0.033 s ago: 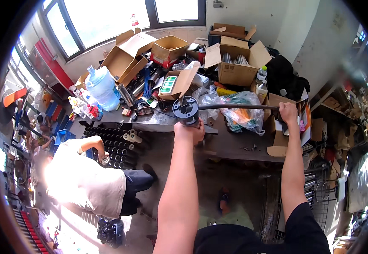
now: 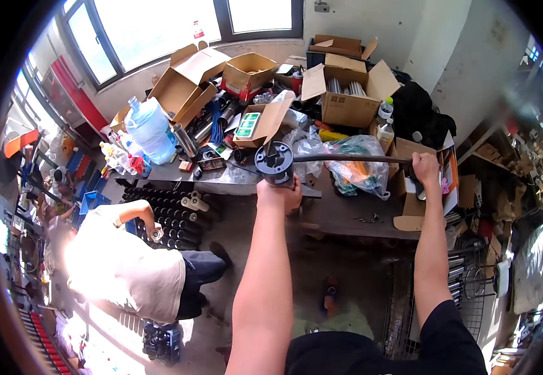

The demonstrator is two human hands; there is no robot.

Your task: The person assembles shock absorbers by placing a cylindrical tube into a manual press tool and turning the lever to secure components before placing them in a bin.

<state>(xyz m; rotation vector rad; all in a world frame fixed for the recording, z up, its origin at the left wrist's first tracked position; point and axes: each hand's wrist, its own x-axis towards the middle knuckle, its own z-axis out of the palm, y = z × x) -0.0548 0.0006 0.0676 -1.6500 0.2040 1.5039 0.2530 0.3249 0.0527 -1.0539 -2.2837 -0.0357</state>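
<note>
A black cylinder [image 2: 275, 169] is held holed face up, a slim dark bar [image 2: 353, 159] running rightward from its side.

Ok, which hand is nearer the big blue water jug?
Left. Your left hand, its grip on the black cylinder, is right of the jug; your right hand, its grip on the dark bar, is farther right.

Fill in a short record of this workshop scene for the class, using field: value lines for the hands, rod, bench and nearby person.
Left hand: wrapped around black cylinder
Right hand: gripping dark rod
Rod direction: sideways, between cylinder and right hand
Bench: holds blue water jug, plastic bag, open cardboard boxes
Nearby person: at left, light shirt, dark trousers
</note>
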